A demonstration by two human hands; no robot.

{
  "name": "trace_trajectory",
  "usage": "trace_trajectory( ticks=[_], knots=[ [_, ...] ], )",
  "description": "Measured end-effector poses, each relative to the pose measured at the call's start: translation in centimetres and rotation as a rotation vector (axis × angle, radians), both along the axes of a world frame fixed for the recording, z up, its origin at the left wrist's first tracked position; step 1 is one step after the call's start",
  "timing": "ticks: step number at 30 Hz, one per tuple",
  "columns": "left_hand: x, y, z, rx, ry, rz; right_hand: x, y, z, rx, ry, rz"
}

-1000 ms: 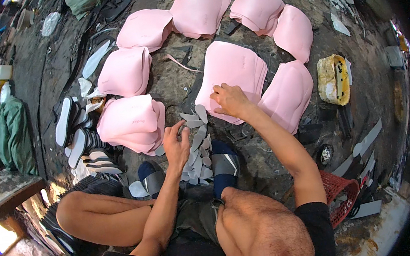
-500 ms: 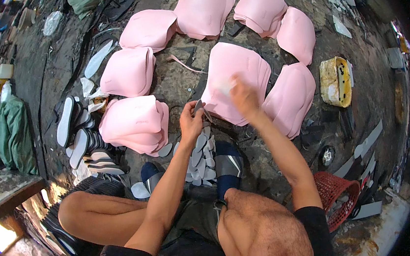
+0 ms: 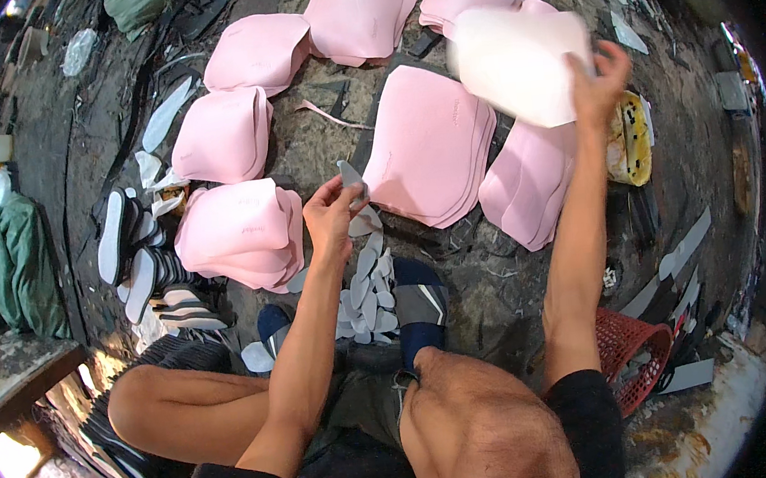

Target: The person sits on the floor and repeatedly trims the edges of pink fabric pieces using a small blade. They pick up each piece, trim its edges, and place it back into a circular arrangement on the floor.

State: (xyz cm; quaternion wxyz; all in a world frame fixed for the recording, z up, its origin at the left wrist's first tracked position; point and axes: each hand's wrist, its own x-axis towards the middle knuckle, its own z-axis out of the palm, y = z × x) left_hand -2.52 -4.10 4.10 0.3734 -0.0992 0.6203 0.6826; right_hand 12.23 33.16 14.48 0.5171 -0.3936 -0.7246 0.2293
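On the dark floor (image 3: 324,148), the left hand (image 3: 330,218) has its thumb and fingertips together, clamped on a small grey piece (image 3: 350,178), just beside the near left corner of the central pink stack (image 3: 429,147). The right hand (image 3: 597,85), out toward the floor's right edge, bears a pale sheet (image 3: 513,60) in the air by its right side; its fingers look loosely spread, and blur leaves me unable to tell how firmly they close on it. The sheet overhangs the far end of the right-hand pink stack (image 3: 530,183) and hides part of the stacks behind. Held at one side only, it could sag, fold or slip free, and a drop from this tilt might leave it askew across two stacks or brushing the yellow tub (image 3: 639,145), partly hidden by the right hand and wrist. A low sweep of its free edge could also drag top sheets off line, as the stacks are already uneven at their edges. On the left, too light a pinch could let the grey piece fall among the loose grey pile (image 3: 368,296), and a shift of the slippered foot (image 3: 422,313) touching or close beside that pile could scatter it.
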Motion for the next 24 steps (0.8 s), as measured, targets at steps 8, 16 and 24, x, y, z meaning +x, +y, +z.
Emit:
trace_trajectory(
  ticks=[8, 16, 24],
  knots=[
    [1.0, 5.4, -1.4, -0.064, 0.426, -0.479, 2.6, -5.8, 4.8, -0.526, 0.344, 0.094],
    [1.7, 5.4, -3.6, -0.309, 1.57, -0.798, 2.6, -9.8, 2.7, 0.095, -0.193, 0.28],
    [1.0, 3.5, -5.0, -0.212, 1.578, -0.932, 1.7, -21.8, -10.1, 0.169, -0.69, 0.558]
  ],
)
